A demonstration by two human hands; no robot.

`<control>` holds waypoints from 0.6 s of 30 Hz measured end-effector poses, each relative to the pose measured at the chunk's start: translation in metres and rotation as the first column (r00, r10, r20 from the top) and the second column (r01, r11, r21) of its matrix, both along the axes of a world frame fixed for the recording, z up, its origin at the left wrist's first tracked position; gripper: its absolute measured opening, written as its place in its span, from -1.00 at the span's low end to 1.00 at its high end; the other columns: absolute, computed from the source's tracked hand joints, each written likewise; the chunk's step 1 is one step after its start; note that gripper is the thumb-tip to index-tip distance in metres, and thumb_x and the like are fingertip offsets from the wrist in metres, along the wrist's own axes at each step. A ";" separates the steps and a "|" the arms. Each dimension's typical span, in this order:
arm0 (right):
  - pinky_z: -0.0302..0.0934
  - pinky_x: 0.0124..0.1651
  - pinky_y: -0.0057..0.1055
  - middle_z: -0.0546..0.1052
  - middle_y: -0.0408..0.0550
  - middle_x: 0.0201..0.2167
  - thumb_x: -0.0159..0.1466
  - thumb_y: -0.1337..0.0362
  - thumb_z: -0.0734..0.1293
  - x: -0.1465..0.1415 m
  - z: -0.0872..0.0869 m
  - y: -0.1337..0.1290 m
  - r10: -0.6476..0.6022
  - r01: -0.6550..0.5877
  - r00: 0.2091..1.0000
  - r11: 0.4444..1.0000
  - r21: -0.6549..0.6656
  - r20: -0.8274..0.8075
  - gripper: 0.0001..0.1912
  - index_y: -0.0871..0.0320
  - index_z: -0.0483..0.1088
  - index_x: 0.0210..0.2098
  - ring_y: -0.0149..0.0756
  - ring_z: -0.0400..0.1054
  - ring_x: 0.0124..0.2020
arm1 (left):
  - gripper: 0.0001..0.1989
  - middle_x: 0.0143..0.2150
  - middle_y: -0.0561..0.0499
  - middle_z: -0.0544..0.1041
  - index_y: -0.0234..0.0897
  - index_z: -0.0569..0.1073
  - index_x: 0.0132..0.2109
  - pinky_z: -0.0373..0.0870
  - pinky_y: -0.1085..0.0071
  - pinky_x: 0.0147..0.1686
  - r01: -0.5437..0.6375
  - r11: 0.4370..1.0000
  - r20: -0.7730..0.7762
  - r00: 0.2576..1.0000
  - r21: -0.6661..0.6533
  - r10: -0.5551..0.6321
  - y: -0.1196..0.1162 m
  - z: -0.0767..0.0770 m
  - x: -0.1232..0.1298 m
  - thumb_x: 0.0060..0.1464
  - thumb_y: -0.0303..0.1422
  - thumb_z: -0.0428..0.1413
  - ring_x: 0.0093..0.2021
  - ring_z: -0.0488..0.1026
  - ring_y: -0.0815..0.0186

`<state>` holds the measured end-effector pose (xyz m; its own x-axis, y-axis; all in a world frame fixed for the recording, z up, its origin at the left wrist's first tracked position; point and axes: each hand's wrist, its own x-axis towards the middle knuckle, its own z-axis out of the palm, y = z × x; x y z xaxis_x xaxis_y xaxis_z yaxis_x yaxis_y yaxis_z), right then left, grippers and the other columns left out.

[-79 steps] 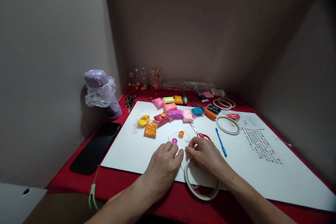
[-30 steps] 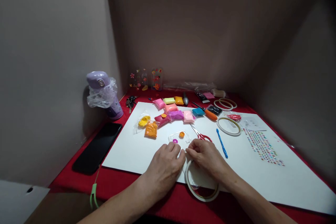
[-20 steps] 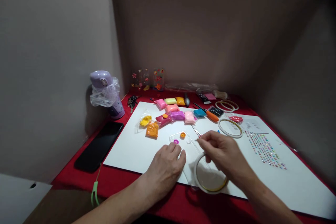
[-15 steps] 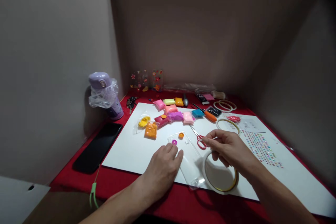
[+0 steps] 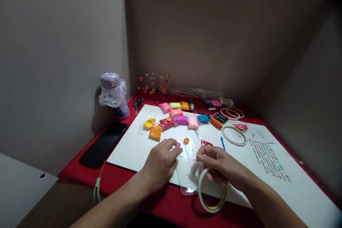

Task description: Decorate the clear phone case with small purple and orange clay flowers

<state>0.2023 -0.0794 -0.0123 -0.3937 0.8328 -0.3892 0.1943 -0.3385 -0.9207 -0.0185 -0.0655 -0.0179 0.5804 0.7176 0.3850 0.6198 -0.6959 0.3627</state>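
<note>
A clear phone case (image 5: 187,174) lies at the front of the white board. On its far end sit an orange clay flower (image 5: 186,140) and a small purple one (image 5: 178,144). My left hand (image 5: 161,160) rests at the case's left edge, fingers loosely curved and apart beside the purple flower. Over the case's right side, my right hand (image 5: 217,162) grips a roll of tape (image 5: 201,194), which hangs tilted below the palm. Its thumb and forefinger are pinched together; anything between them is too small to tell. Red-handled scissors (image 5: 205,144) lie just behind, partly covered by that hand.
Several packets of coloured clay (image 5: 181,120) lie behind the case. An orange-handled tool (image 5: 216,122), a blue stick (image 5: 222,144), another tape roll (image 5: 224,136) and a sheet of gems (image 5: 269,160) are on the right. A black phone (image 5: 104,145) and a purple bottle (image 5: 121,108) stand left.
My right hand has come left and nearer with the tape roll, off the scissors' handles, uncovering the blue stick. My left hand has shifted slightly, its fingers more raised. The view has turned a little.
</note>
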 end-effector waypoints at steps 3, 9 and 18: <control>-0.26 -0.77 -0.63 0.39 -0.25 -0.73 0.20 -0.11 0.28 -0.001 0.001 -0.004 0.035 -0.036 0.997 0.999 -0.023 -0.063 -0.58 0.14 0.22 -0.34 -0.62 -0.04 -0.82 | -0.77 -0.23 -0.03 0.47 -0.31 0.46 -0.14 0.35 0.43 -0.29 0.096 0.922 0.267 0.964 -0.375 0.008 -0.008 0.012 0.007 0.06 -0.52 0.01 -0.27 0.39 0.33; -0.25 -0.78 -0.65 0.42 -0.25 -0.70 0.22 -0.11 0.27 -0.004 0.001 -0.009 0.061 -0.061 0.994 0.998 -0.005 -0.092 -0.58 0.14 0.22 -0.30 -0.62 -0.01 -0.83 | -0.71 -0.49 0.07 0.41 -0.37 0.39 -0.33 0.20 0.55 -0.62 0.247 0.488 0.420 0.862 -0.837 0.284 -0.011 0.015 0.023 0.03 -0.17 0.10 -0.59 0.29 0.47; -0.26 -0.79 -0.63 0.45 -0.17 -0.72 0.25 -0.17 0.18 -0.003 0.004 -0.014 0.046 -0.048 0.993 0.999 -0.014 -0.108 -0.51 0.18 0.26 -0.26 -0.59 -0.02 -0.85 | -0.77 -0.66 0.15 0.36 -0.33 0.33 -0.45 -0.03 0.60 -0.83 0.296 0.361 0.426 0.827 -0.884 0.367 -0.009 0.021 0.028 -0.09 -0.24 0.15 -0.79 0.08 0.56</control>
<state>0.1993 -0.0935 -0.0085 -0.4728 0.8062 -0.3556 0.1102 -0.3462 -0.9317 0.0094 -0.0748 0.0034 0.5085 0.8017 -0.3142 0.1331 0.2873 0.9485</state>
